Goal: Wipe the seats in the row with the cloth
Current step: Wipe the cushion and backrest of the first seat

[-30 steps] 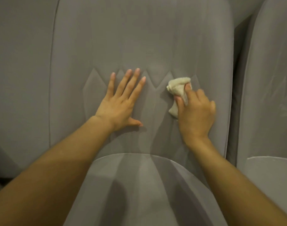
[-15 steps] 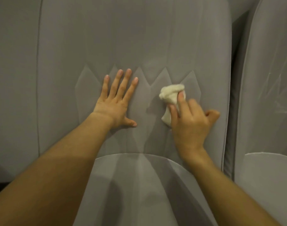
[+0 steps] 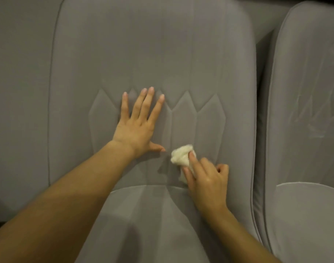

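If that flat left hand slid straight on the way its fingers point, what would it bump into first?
Nothing, it seems: the left hand points up the grey backrest, and only bare fabric lies ahead as far as the picture shows.

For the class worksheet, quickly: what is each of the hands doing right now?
Left hand: open, flat on the seat back.
Right hand: closed on the cloth, pressing it to the seat back.
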### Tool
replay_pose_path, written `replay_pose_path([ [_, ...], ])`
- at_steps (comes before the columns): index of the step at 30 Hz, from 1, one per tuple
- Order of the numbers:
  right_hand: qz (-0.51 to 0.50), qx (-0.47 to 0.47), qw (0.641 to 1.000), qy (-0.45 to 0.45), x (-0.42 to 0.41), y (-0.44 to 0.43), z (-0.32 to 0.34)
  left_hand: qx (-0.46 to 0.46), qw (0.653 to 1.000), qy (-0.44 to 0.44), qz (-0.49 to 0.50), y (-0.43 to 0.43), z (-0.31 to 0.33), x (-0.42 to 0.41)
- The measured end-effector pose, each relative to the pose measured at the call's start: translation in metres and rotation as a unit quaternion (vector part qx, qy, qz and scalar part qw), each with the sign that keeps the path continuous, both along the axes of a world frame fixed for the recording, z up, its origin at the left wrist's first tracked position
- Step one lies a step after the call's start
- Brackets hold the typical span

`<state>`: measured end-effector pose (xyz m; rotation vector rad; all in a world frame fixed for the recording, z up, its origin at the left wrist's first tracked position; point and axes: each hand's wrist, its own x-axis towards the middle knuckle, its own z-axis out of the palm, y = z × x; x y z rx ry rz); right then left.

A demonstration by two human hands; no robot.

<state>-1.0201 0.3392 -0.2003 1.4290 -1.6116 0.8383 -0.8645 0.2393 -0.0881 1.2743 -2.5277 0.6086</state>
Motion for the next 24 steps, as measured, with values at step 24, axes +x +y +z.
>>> replay_pose_path([
  [24, -0.039, -0.145, 0.988, -0.025, -0.027, -0.048, 0.2, 0.007, 0.996, 0.084, -0.023, -0.017, 0.116, -0.056],
])
